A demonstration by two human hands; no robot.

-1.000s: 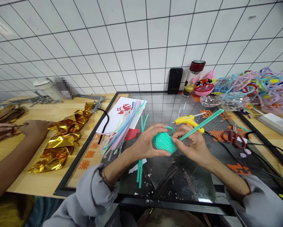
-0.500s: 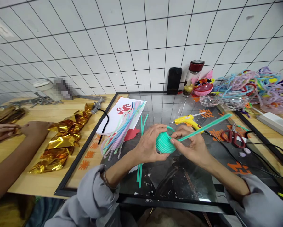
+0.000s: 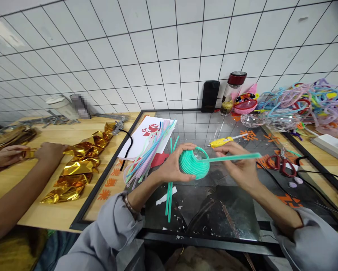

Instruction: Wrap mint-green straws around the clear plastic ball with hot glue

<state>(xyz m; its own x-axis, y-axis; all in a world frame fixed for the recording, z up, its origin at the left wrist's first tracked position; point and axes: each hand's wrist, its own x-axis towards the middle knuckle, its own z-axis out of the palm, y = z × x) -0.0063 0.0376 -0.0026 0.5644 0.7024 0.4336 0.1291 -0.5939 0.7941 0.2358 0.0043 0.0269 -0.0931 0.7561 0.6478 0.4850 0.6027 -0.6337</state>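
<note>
My left hand (image 3: 171,162) is wrapped round a rounded bowl-like form (image 3: 195,167), its outside covered in rows of green pipe cleaner, its clear inside showing at the top opening. A loose length of green pipe cleaner (image 3: 242,157) sticks out to the right from its rim. My right hand (image 3: 238,165) is on this length, fingers bent, the stem passing between thumb and forefinger; some fingertips are hidden. Just behind that hand lies a yellow glue gun (image 3: 221,142), its handle out of sight. More green pipe cleaners (image 3: 169,205) lie under my left arm.
Coloured pipe cleaners (image 3: 149,150) lie on white paper (image 3: 135,141). Scissors (image 3: 281,165) and cables are at right, with a tangled pipe-cleaner heap (image 3: 306,105) beyond. A phone (image 3: 210,96) and glass bottle (image 3: 232,94) stand by the wall. At left, another person's hands work near gold foil (image 3: 78,165).
My right hand has moved right along the loose pipe cleaner, away from the bowl's rim. The bowl has tilted and shifted slightly left, and the loose stem lies flatter. The glue gun's handle is now covered.
</note>
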